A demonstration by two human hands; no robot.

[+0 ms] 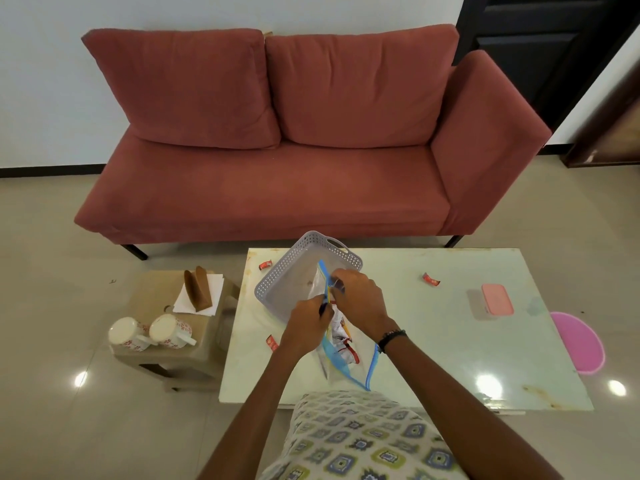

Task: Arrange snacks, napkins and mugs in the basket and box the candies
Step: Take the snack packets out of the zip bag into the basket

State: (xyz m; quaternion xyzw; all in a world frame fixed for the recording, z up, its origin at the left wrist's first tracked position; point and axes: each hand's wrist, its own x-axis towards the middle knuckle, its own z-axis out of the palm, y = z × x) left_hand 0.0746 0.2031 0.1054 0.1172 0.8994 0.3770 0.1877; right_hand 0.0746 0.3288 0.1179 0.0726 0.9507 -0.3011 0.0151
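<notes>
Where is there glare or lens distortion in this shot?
Head view: bright round ceiling-light reflections sit on the glossy table and on the floor tiles; wide-angle bending curves the sofa and the table edges; the patterned clothing nearest the camera is soft and blurred.

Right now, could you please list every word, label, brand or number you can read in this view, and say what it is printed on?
No text can be read anywhere in this view.
Small red candy wrappers on the pale table: markings too small and blurred to read.
Snack packets inside the clear blue-edged zip bag: print blurred, unreadable.
White mugs with red flower pattern: pattern only, no words.
Pink-lidded box: no label visible.
Grey perforated plastic basket: no label visible.
</notes>
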